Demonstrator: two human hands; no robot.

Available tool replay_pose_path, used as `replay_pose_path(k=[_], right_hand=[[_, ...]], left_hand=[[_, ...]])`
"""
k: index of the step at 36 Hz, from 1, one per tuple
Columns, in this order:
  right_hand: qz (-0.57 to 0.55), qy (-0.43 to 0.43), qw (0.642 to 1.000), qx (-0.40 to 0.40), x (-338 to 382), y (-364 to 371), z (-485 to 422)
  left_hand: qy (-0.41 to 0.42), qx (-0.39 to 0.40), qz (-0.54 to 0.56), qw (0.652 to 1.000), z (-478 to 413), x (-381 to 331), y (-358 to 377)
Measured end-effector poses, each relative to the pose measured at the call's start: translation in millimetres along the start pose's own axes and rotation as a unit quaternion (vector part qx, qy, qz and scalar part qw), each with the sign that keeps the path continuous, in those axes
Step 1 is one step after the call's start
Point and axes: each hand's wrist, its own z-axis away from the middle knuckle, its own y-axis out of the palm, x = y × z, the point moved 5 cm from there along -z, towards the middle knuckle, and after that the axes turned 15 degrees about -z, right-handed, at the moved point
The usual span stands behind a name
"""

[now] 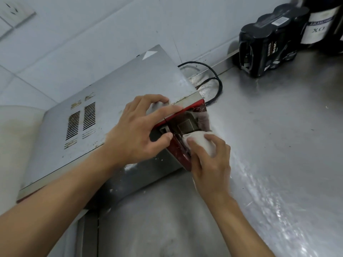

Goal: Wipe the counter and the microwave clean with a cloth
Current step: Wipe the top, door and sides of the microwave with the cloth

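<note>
Cloth is gripped in our right hand against the microwave front. Our left hand clasps its top edge.

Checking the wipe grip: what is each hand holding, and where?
The right hand holds the bunched cloth round its middle against the microwave front; the left hand grips its top front edge.
</note>
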Motion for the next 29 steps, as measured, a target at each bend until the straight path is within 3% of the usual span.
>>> replay_pose_path(k=[6, 10, 14, 18, 24, 29], right_hand=[[-0.035, -0.042, 0.997, -0.061, 36.7, -6.0, -24.7], [0.0, -0.053, 0.999, -0.003, 26.3, 3.3, -15.1], [0.007, 0.009, 0.998, 0.058, -9.1, 4.3, 8.4], [-0.003, 0.014, 1.0, 0.024, -4.9, 2.4, 2.3], [-0.038, -0.045, 0.998, -0.026, 23.2, 5.3, -14.6], [-0.013, 0.006, 1.0, 0.026, -4.5, 13.7, 6.0]], left_hand=[[-0.002, 0.002, -0.001, 1.0, 0.5, 0.0, -1.4], [-0.001, 0.011, 0.0, 1.0, -0.4, 0.4, -0.9], [-0.001, 0.017, 0.004, 1.0, -0.4, 1.1, 0.0], [-0.004, 0.016, 0.005, 1.0, -0.1, 1.0, -0.2], [0.0, 0.011, -0.001, 1.0, 0.2, 0.5, -0.7], [-0.002, 0.011, -0.002, 1.0, 0.2, 1.7, 0.0]])
